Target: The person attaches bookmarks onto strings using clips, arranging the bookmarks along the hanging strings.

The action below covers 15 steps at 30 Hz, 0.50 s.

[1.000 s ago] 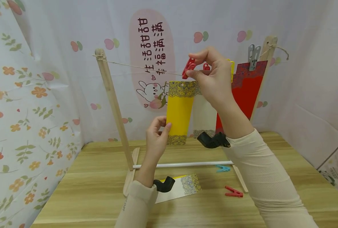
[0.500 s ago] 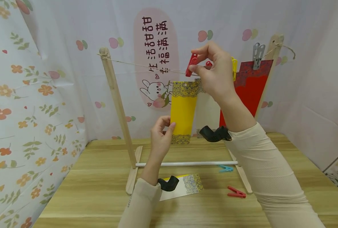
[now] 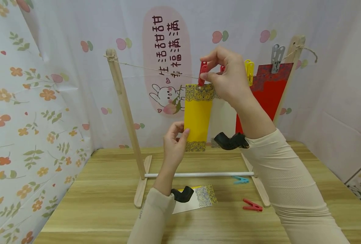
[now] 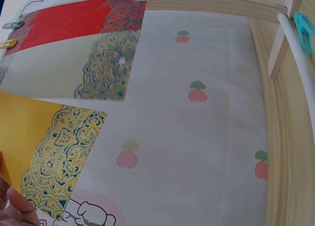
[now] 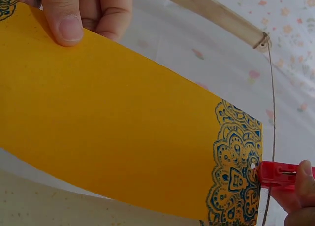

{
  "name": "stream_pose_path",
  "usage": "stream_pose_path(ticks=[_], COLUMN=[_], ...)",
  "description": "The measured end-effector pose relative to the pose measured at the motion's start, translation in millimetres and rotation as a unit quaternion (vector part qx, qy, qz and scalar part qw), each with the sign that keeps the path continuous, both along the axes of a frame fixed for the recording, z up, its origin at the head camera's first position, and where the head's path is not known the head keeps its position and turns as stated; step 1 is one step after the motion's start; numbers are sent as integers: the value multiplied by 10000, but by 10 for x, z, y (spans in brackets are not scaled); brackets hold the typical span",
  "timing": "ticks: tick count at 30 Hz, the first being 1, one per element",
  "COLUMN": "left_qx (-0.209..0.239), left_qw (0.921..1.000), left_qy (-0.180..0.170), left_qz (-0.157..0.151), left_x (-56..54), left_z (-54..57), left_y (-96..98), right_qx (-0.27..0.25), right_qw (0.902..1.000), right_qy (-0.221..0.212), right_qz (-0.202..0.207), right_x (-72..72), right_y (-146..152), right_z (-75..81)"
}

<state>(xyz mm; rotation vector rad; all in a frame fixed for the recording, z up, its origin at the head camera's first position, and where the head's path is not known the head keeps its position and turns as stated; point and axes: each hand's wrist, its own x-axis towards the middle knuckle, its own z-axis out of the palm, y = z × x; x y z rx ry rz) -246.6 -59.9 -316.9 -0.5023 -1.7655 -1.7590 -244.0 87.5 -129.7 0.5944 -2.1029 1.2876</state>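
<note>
Right wrist view: the right hand (image 3: 229, 78) pinches a red plastic clothespin (image 5: 276, 174) at the top of a yellow paper card (image 5: 123, 122), left hand (image 5: 81, 12) gripping its side. Head view adds a wood-grain table (image 3: 223, 222), flowered drape (image 3: 31, 135) beside us.

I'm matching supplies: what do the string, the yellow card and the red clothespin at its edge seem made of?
String: probably natural-fibre twine, matte and tan. Yellow card: likely thin, smooth cardstock; it bows gently. Red clothespin: probably plastic, slightly glossy, evenly coloured.
</note>
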Motion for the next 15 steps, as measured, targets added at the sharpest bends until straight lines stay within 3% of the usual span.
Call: stream_pose_path(ticks=[15], left_qx=[37], left_qw=[9997], left_qy=[226], left_qz=[-20], left_x=[-65], left_z=[30], left_y=[62], right_qx=[326], right_qw=[9993], right_qy=[-125], right_qz=[155], right_x=[-2], right_y=[53], right_z=[-14])
